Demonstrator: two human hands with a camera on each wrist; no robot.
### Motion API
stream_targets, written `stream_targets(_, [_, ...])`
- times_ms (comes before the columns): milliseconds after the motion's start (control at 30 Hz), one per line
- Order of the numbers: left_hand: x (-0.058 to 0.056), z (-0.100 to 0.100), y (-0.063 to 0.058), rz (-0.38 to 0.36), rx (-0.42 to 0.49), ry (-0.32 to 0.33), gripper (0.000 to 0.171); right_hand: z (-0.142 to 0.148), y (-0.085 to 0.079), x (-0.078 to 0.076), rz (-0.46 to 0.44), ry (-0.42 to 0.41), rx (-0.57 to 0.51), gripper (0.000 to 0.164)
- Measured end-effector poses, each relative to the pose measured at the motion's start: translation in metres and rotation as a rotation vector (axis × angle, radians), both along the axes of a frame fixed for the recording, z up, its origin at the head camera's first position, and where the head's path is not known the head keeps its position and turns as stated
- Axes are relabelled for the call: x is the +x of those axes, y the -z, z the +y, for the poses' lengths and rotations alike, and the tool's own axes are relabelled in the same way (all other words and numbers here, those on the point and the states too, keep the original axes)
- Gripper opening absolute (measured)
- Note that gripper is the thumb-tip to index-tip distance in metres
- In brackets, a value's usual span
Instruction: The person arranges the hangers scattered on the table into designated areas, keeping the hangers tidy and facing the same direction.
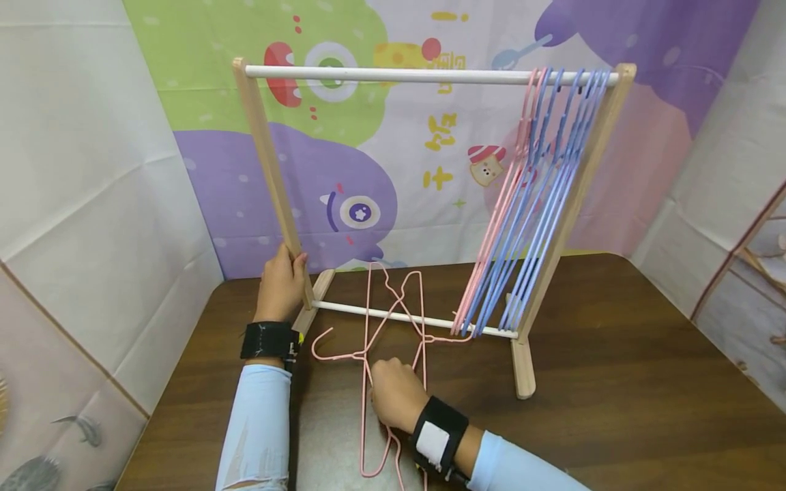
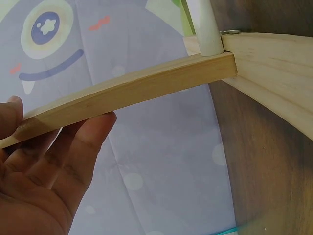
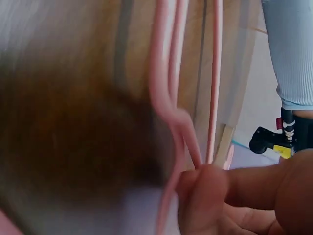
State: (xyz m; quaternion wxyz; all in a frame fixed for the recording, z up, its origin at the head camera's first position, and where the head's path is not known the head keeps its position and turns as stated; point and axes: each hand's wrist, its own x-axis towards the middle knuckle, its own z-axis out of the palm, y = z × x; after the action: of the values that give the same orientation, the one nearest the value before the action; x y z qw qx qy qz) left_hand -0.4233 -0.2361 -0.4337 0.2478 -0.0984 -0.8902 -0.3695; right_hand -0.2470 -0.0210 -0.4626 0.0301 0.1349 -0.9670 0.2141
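Observation:
A wooden garment rack stands on the table, and my left hand grips its left post low down. In the left wrist view, the thumb and fingers lie on either side of the wooden post. My right hand pinches the thin wire of a pink hanger in front of the rack. Close up, the thumb and forefinger meet on the pink hanger, beside other pink wires. Loose pink hangers overlap there, one hook pointing left, with parts hidden behind the right hand.
Pink hangers and blue hangers crowd the right end of the white top bar. A lower white bar joins the posts. The rack's right foot juts toward the front. A printed cloth hangs behind the brown table.

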Motion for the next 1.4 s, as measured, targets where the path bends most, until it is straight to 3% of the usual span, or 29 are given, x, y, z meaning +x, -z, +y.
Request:
stream_targets(233, [-0.001, 0.002, 0.001, 0.009, -0.001, 0.002, 0.025, 0.008, 0.003, -0.002, -0.134, 0.000, -0.182, 0.045])
stream_targets(500, [0.000, 0.000, 0.000, 0.023, 0.003, -0.003, 0.023, 0.012, -0.001, -0.006, -0.105, -0.009, -0.263, 0.039])
stream_targets(767, [0.000, 0.002, -0.001, 0.032, -0.004, -0.011, 0.023, 0.016, -0.018, -0.003, -0.151, -0.008, -0.448, 0.029])
stream_targets(1067, [0.001, 0.002, 0.000, 0.009, -0.008, -0.009, 0.025, 0.015, -0.039, 0.002, -0.262, 0.025, -0.745, 0.014])
stream_targets(1400, [0.000, 0.002, 0.000, 0.000, -0.007, -0.007, 0.028, 0.013, -0.071, 0.009, -0.273, -0.037, -0.807, 0.011])
